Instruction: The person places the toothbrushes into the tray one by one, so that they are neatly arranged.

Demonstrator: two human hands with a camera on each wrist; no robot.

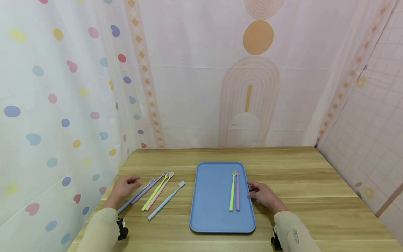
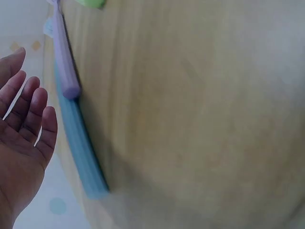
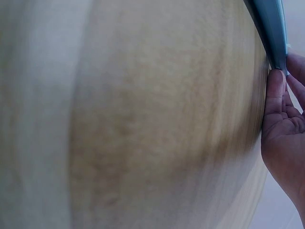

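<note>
Behind the table hang pale printed curtains [image 1: 189, 87], and the wood-grained table [image 1: 289, 175] stretches out below them. On it lies the blue tray [image 1: 211, 196], a shallow rectangle with a raised rim, its long sides running away from the person. It holds two toothbrushes near its right side, a green one [image 1: 232, 192] and a purple one [image 1: 238, 197], side by side, just apart, heads at the far end.

The right hand [image 1: 263, 194] pinches the tray's right rim; the right wrist view shows the thumb on one face of the edge and a finger on the other, but leaves out the brushes. The left hand [image 1: 123, 187] holds nothing, its fingers loosely spread near the brushes on the table.

Five toothbrushes lie there, left of the tray, slanting with heads to the far right. From the outside they run: a blue one [image 2: 85, 152], a second purple one [image 1: 148, 188], a second green one [image 1: 154, 194], a pink one [image 1: 158, 191] and, a little apart, a second blue one [image 1: 163, 203]. Only the left wrist view shows clearly the purple handle's end overlapping the outer blue handle, whose butt sticks out beyond it.
</note>
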